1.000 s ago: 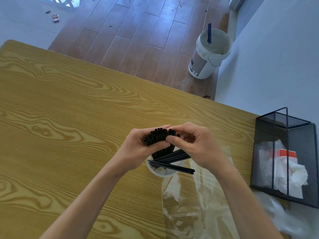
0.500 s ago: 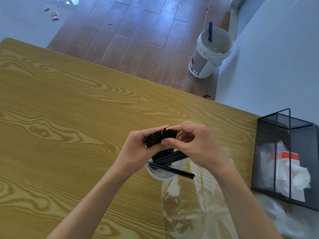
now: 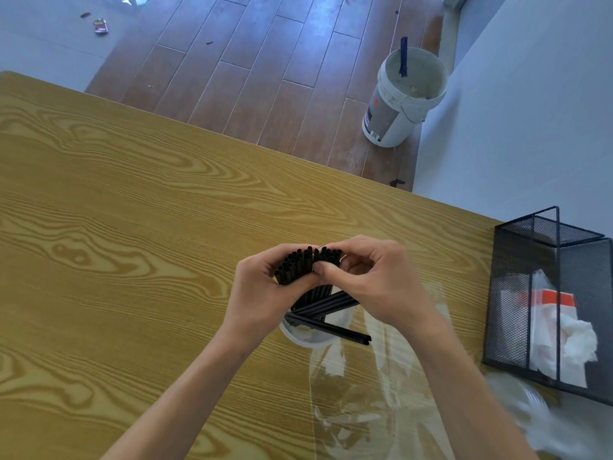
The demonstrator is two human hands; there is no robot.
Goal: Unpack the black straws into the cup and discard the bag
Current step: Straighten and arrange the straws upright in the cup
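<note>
Seemingly unreadable bucket [image 3: 403,97] label

Soft bluish daylight, sharp centre, wide-angle bending at edges, blurred lower-right corner, faint shadows

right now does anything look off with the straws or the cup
Yes. A few black straws lie askew across the cup rim, one poking toward the clear bag, while both hands grip the upright bundle.
</note>
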